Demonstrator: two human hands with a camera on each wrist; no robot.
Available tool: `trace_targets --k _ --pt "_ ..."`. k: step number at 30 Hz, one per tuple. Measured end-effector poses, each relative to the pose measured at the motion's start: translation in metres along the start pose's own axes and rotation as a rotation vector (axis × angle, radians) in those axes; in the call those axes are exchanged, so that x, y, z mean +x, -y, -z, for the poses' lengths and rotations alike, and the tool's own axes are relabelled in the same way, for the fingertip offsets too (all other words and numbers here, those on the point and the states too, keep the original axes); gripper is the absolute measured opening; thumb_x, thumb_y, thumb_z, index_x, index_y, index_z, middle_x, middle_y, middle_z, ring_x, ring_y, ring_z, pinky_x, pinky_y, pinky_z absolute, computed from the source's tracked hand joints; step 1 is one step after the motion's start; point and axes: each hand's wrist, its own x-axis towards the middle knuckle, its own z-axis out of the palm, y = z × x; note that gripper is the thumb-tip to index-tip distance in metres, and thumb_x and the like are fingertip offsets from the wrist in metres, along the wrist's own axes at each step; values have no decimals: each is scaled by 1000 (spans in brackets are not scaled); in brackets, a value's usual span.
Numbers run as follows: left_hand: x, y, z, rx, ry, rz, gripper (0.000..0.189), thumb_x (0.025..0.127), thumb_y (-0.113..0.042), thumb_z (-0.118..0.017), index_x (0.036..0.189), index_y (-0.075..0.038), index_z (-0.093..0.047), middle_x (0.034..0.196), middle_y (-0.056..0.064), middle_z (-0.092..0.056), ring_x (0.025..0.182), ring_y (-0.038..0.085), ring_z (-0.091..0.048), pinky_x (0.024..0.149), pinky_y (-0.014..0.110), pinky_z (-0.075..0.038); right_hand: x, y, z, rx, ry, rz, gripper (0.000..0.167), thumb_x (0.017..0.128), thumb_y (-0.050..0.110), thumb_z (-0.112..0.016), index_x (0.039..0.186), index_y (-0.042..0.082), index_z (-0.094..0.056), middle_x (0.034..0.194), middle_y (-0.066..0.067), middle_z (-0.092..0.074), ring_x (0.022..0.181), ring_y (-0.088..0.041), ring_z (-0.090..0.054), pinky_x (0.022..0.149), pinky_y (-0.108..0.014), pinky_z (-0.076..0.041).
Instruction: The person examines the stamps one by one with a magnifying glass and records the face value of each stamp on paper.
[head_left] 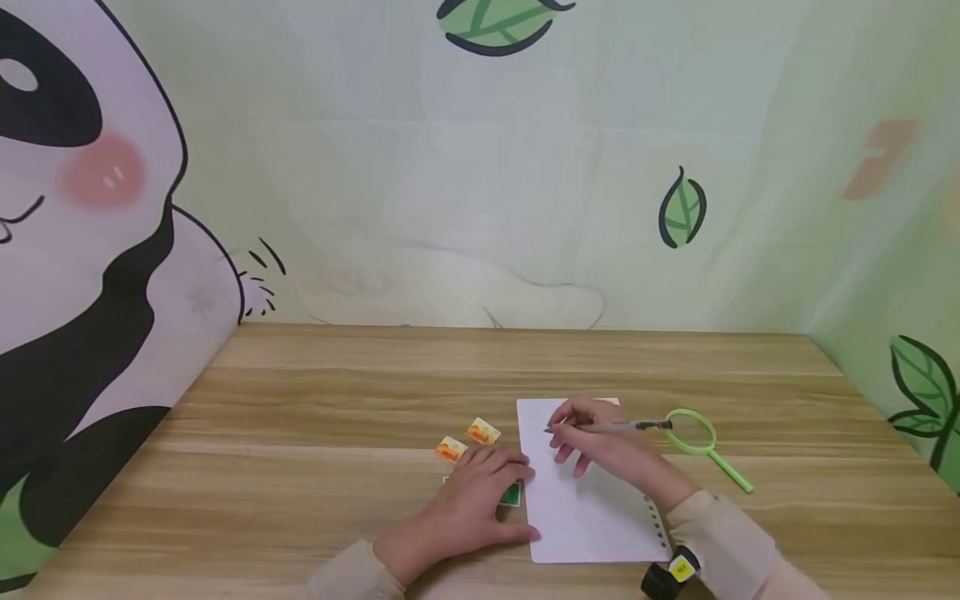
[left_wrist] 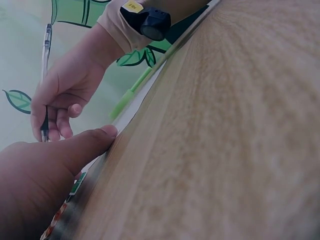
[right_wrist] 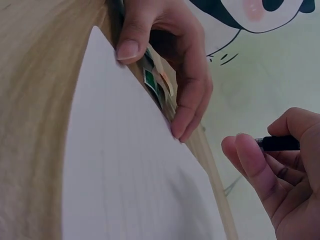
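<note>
A white sheet of lined paper (head_left: 592, 525) with punched holes down its right edge lies on the table. My right hand (head_left: 611, 446) pinches a clear-barrelled pen (head_left: 618, 427) above the sheet's upper part; in the right wrist view the pen (right_wrist: 281, 143) and fingers stand off the paper. Thumb and fingertips of my left hand (head_left: 476, 496) rest at the sheet's left edge, fingers spread. Under and beside that hand lie small picture cards: an orange-and-white card (head_left: 483, 431), another orange one (head_left: 451, 450), and a green card (head_left: 512, 495) partly hidden by the hand.
A light green magnifying glass (head_left: 729, 472) lies right of the paper on the wooden table (head_left: 337, 392). Behind the table hangs a printed backdrop (head_left: 375, 167) with a panda and leaves. A black wrist camera (head_left: 663, 579) sits on my right wrist.
</note>
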Motion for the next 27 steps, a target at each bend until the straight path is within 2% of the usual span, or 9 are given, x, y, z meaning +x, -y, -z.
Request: trace_targets --k 9,14,20,27 --pt "1 -1 1 -8 14 6 60 77 -59 -70 119 -17 -63 130 -5 -56 127 16 -46 112 39 -33 4 -16 -12 -1 -38 -29 17 90 10 -57 101 -2 -59 83 -17 -65 68 -17 -62 52 -32 -56" --pt "0 -1 -1 -7 17 0 62 78 -61 -68 121 -17 -62 131 -5 -56 127 16 -46 112 41 -32 2 -25 -17 41 -58 -17 20 91 13 -61 98 -5 -57 79 -14 -63 63 -15 -60 50 -35 -56" --pt "-1 -1 -2 7 5 -13 62 78 -61 -68 121 -17 -62 130 -5 -56 125 16 -47 112 42 -33 3 -36 -22 52 -96 -2 20 90 10 -62 96 -8 -56 72 -11 -59 57 -11 -58 48 -27 -53" --pt "-2 -2 -1 17 12 -7 62 78 -62 -68 121 -17 -62 130 -5 -56 125 15 -47 112 40 -33 8 -41 -26 27 -169 -32 12 88 8 -60 91 -3 -58 67 -5 -55 51 -9 -52 42 -22 -47"
